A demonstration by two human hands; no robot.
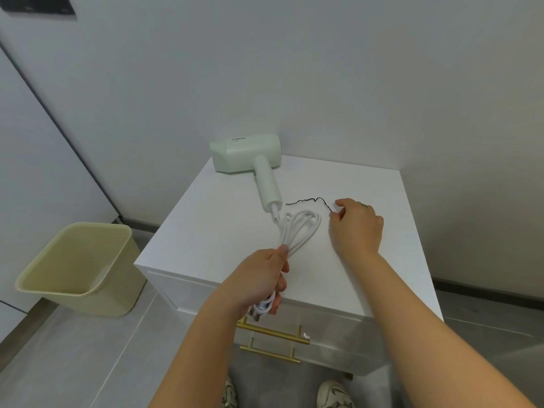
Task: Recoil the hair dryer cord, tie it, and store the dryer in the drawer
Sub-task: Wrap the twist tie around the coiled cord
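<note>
Left hand [262,278] is clenching the coiled cord [297,231], and right hand [356,228] is pinching the tie wire [309,200] end on the tabletop [368,275]. Hair dryer [247,156] is lying far left. Risk I'm watching: loops springing apart if the left grip slackens during wrapping.

Bare forearms [426,319]. Small dark mark [364,205] on back of right hand [356,231]. Pale chunky sneakers [334,393], dark accents.

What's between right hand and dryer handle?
Head view: a black tie lies on the cabinet top, from near the dryer handle to the right hand, which pinches its end.
</note>
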